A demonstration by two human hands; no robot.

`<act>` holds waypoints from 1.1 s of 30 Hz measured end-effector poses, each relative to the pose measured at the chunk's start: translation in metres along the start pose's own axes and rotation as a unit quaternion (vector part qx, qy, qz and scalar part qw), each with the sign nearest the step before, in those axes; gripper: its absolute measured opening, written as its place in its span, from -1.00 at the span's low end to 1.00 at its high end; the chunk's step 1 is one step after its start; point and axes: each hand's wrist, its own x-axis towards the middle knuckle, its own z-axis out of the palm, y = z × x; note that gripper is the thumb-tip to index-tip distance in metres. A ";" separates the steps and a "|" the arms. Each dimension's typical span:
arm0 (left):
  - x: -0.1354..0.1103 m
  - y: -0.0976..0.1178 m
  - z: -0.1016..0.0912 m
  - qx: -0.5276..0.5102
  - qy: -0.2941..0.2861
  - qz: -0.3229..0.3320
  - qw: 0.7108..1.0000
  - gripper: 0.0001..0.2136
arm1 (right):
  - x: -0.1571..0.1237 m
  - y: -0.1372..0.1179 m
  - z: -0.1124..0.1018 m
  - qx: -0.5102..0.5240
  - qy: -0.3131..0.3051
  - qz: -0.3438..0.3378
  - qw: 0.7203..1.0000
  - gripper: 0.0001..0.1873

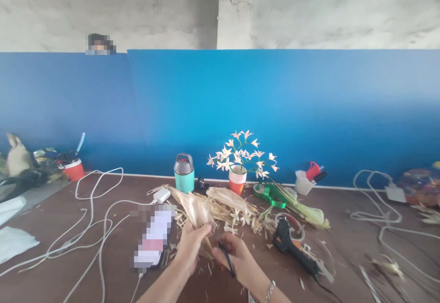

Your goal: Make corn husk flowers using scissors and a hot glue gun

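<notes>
My left hand [190, 244] is closed around a dry, pale corn husk [192, 209] near the front middle of the brown table [68, 229]. My right hand [237, 256] is closed on dark scissors [225, 252], whose blades point up at the husk. More husks and trimmings [227, 202] lie in a pile just behind both hands. A red paper cup [237, 180] with small cream husk flowers [242, 154] on green stems stands behind the pile.
A black glue gun [290, 243] lies right of my hands. A teal container [184, 173], green tape [271, 195], a white cup [304, 184] and white cables [92, 229] lie about. A blue partition [275, 110] closes off the back. A phone [154, 239] lies on the left.
</notes>
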 end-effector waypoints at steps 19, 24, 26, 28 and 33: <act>-0.003 0.001 0.003 -0.016 0.018 -0.013 1.000 -0.85 | 0.003 0.007 0.000 0.004 0.002 0.006 1.000 -0.43; -0.001 0.000 0.002 -0.019 0.014 -0.017 1.000 -0.84 | 0.004 0.009 -0.001 0.006 0.007 0.005 1.000 -0.45; 0.000 0.000 0.001 -0.020 0.017 -0.016 1.000 -0.83 | 0.004 0.009 -0.001 0.007 0.008 0.007 1.000 -0.45; 0.000 0.001 0.000 -0.018 0.017 -0.017 1.000 -0.82 | 0.004 0.009 -0.001 0.009 0.008 0.006 1.000 -0.46; -0.001 0.006 0.001 -0.022 0.004 -0.036 0.999 -0.78 | 0.005 0.011 -0.003 0.002 0.009 0.011 1.000 -0.46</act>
